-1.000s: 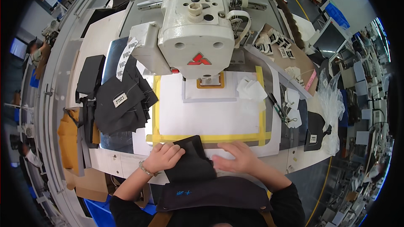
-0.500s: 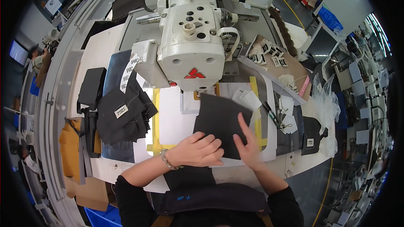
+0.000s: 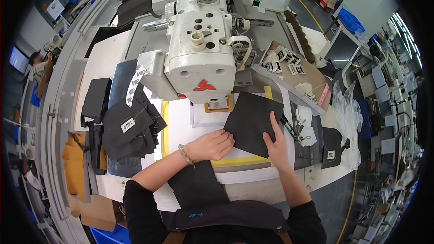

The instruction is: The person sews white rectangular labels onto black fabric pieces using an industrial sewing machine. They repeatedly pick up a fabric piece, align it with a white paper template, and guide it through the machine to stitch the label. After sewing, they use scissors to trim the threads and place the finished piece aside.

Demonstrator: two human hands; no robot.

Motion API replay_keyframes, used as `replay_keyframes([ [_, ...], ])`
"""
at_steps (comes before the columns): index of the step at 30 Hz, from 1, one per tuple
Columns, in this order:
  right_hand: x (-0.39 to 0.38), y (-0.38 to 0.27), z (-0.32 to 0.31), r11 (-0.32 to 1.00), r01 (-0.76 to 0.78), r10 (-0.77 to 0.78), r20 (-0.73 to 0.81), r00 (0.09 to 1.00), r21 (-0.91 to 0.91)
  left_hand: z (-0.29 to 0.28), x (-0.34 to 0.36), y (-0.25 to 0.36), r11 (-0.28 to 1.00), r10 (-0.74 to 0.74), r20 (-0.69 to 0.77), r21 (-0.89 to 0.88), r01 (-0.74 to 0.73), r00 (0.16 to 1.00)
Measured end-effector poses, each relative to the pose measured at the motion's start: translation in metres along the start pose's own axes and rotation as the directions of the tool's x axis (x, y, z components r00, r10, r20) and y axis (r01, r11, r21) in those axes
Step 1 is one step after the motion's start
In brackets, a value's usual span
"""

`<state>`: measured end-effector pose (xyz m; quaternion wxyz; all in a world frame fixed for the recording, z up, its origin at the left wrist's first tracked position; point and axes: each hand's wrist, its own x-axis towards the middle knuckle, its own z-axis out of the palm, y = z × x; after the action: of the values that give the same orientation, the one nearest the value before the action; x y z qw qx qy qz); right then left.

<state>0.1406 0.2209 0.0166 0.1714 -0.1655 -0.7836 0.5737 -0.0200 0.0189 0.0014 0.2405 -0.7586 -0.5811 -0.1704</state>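
Observation:
A dark, four-sided fabric panel (image 3: 253,124) lies tilted in front of the sewing machine head (image 3: 201,58), right of its clamp frame (image 3: 218,104). My left hand (image 3: 211,145), with a beaded bracelet at the wrist, is closed with its fingertips at the panel's lower left edge. At the right edge my right hand (image 3: 276,147) touches the panel, its thumb and forefinger stretched apart. Some of its other fingers are hidden. A second dark panel (image 3: 199,185) lies near the front edge, below my left wrist.
On the left rests a pile of dark pieces (image 3: 122,135), one with a white label. To the right are small scissors (image 3: 291,129), white cards (image 3: 308,136) and a cardboard tray (image 3: 312,79) of labels. Clear plastic (image 3: 348,117) and a labelled dark piece (image 3: 332,147) lie farther right.
Both hands have moved with the panel, which shifted right and turned slightly. The clamp frame shows more fully, and the white cards beside the panel are now covered. My view has shifted slightly.

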Motion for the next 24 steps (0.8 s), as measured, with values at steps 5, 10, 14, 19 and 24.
replay_keyframes([
  [5, 0.025, 0.007, 0.000, 0.995, 0.064, -0.060, 0.060, 0.996, -0.076, 0.012, -0.005, -0.012, 0.999, 0.000, 0.012, 0.040, -0.001, 1.000],
  [10, 0.042, -0.006, 0.014, 0.975, 0.207, -0.202, 0.064, 0.977, -0.083, 0.011, -0.013, -0.025, 0.993, -0.081, 0.032, 0.088, 0.078, 0.996],
  [14, 0.047, -0.009, 0.021, 0.841, 0.451, -0.385, 0.253, 0.887, -0.299, 0.000, -0.030, -0.032, 0.971, -0.169, 0.049, 0.181, 0.158, 0.984],
  [19, 0.056, 0.021, 0.034, 0.613, 0.587, -0.433, 0.397, 0.809, -0.528, -0.005, -0.044, -0.039, 0.945, -0.243, 0.078, 0.244, 0.218, 0.967],
  [24, 0.056, 0.021, 0.041, 0.518, 0.612, -0.456, 0.412, 0.789, -0.598, -0.007, -0.052, -0.033, 0.916, -0.341, 0.066, 0.249, 0.316, 0.938],
])
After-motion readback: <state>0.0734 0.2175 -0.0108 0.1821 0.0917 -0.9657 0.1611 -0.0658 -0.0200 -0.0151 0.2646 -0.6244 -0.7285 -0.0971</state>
